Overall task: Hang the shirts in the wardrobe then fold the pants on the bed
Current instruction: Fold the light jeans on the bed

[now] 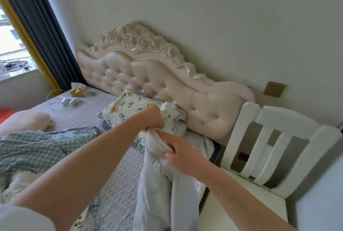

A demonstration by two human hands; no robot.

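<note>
Head view: the left hand (pixel 155 117) and right hand (pixel 181 154) both clench the top of the pale pants (pixel 157 190), whose legs trail down the bed (pixel 118 175) below the fingers (pixel 167 140). Pants-folding seems under way; next, they probably need laying flat

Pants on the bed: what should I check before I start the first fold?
1. Left hand grip on the top end of the pants: ok, fingers curled into the fabric.
2. Right hand grip: ok, it pinches the fabric just below.
3. Pants flat: not ok, bunched and creased along the bed.
4. Room to fold: not ok, checked blanket heaped on the left, floral pillow right behind the hands.
5. Leg ends aligned: cannot tell, they run out of frame.
6. Shirts hung: cannot tell, no wardrobe in view.
</note>
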